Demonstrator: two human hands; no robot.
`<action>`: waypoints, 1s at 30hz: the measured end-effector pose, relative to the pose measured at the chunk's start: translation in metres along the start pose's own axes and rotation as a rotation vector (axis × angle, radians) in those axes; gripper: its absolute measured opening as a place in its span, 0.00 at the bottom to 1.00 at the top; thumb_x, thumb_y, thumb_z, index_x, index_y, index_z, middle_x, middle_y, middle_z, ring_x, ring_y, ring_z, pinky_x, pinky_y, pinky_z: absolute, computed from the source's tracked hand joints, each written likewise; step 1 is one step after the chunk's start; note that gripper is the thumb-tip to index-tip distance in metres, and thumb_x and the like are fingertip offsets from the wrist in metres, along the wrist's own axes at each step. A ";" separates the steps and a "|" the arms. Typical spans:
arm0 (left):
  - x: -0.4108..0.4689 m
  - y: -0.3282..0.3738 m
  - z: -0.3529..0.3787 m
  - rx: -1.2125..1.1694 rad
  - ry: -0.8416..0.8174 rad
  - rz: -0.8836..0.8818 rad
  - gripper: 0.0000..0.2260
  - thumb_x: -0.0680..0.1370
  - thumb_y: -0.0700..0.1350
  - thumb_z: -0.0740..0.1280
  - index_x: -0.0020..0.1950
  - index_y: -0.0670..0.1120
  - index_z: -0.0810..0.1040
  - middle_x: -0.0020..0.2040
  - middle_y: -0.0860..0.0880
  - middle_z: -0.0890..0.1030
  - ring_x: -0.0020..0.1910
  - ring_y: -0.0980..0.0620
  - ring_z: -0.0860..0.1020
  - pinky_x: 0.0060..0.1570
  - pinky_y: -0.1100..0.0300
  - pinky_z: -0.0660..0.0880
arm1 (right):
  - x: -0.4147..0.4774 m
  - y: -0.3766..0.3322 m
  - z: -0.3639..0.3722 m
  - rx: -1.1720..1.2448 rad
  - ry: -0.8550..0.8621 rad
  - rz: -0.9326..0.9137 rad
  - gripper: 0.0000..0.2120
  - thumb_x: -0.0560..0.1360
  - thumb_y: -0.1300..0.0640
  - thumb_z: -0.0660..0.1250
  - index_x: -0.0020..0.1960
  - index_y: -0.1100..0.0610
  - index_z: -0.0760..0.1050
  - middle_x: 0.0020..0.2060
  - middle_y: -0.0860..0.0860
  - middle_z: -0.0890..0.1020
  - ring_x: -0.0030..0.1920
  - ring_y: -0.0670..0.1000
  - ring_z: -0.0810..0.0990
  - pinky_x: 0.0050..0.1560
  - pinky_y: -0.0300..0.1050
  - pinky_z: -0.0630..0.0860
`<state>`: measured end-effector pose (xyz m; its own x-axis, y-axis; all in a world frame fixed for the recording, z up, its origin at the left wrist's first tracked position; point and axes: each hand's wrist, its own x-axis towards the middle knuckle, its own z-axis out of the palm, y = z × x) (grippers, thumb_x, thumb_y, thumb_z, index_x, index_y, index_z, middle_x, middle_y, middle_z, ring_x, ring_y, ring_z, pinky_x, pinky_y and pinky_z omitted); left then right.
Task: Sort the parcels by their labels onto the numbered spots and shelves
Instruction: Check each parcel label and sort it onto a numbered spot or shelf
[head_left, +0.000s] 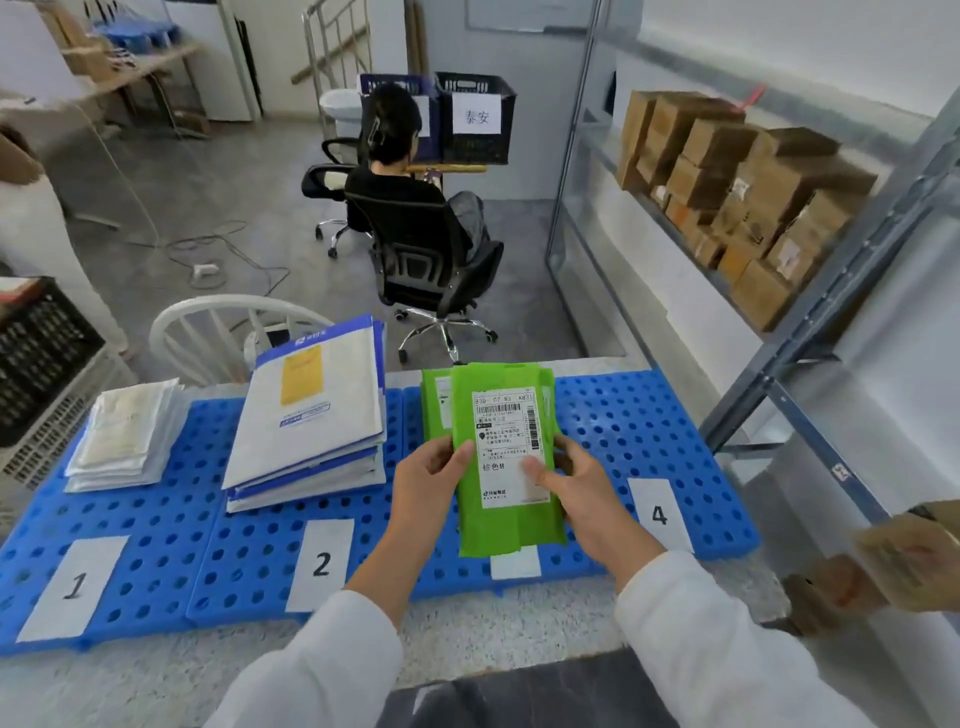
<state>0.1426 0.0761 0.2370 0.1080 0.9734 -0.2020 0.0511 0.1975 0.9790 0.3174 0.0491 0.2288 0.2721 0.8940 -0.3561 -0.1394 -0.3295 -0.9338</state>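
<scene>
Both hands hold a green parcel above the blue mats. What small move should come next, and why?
Probably lower the green parcel onto the other green parcel under it, then let go. The left hand and right hand hold it over the spot between card 2 and card 4, where like parcels seem to gather.

Two arms in white sleeves (332, 665) reached forward side by side from the near edge. The left hand (428, 486) pinched the left edge of a flat green plastic parcel (511, 527). The right hand (584, 493) gripped its right edge, thumb laid across its face.
</scene>
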 end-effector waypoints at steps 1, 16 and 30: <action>0.013 0.004 0.003 -0.007 -0.011 0.010 0.06 0.78 0.47 0.68 0.53 0.49 0.82 0.47 0.55 0.85 0.46 0.61 0.83 0.42 0.70 0.77 | 0.011 -0.007 -0.001 -0.010 0.007 0.000 0.24 0.73 0.57 0.74 0.67 0.53 0.72 0.57 0.51 0.81 0.56 0.54 0.81 0.56 0.57 0.79; 0.165 -0.023 0.004 -0.058 -0.032 -0.199 0.06 0.78 0.46 0.69 0.44 0.58 0.79 0.43 0.57 0.86 0.42 0.61 0.83 0.42 0.64 0.79 | 0.154 -0.017 0.025 -0.191 0.128 0.097 0.11 0.82 0.51 0.59 0.60 0.53 0.76 0.52 0.49 0.83 0.53 0.49 0.81 0.57 0.50 0.78; 0.223 -0.053 0.029 -0.143 0.123 -0.432 0.24 0.75 0.49 0.72 0.68 0.40 0.74 0.59 0.47 0.82 0.57 0.49 0.80 0.59 0.51 0.77 | 0.236 -0.001 0.000 -0.246 0.147 0.199 0.13 0.81 0.56 0.62 0.64 0.57 0.73 0.54 0.49 0.81 0.50 0.48 0.80 0.46 0.41 0.76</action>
<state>0.1924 0.2792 0.1388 -0.0119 0.8031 -0.5957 -0.0730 0.5935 0.8015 0.3816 0.2605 0.1457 0.3995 0.7572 -0.5168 0.0256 -0.5727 -0.8193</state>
